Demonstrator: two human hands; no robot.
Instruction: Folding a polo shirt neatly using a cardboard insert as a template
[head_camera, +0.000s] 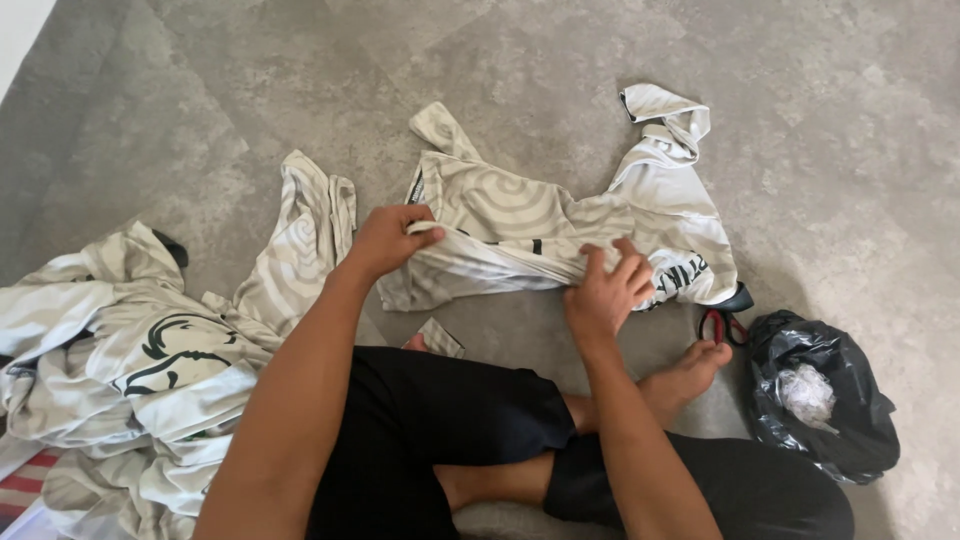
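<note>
Fingers of the left hand (388, 240) curl tight round a bunched fold of the pale swirl-print shirt (520, 225), thumb on top. Fingers of the right hand (608, 290) press and pinch the same shirt's lower edge, knuckles up; both hands gripping cloth, apart from each other w/ a taut fold between.

Nearest: the person sits cross-legged on the grey floor (250, 90) in black shorts (440, 420), bare foot (690, 375) out to the right. Near left corner of the floor: a heap of similar pale garments (130, 370), one w/ a dark green emblem. Near right: a black plastic bag (830, 400), open, w/ crumpled clear plastic inside.

A small cloth scrap (440, 338) lies just by the knee. Red-handled scissors (722, 322) lie just beside the foot, touching the shirt's right hem, partly under it.

Mid-floor: the shirt is spread crumpled, sleeves reaching toward the far edge. Another swirl-print piece (300, 240) lies left of it, near the heap.
</note>
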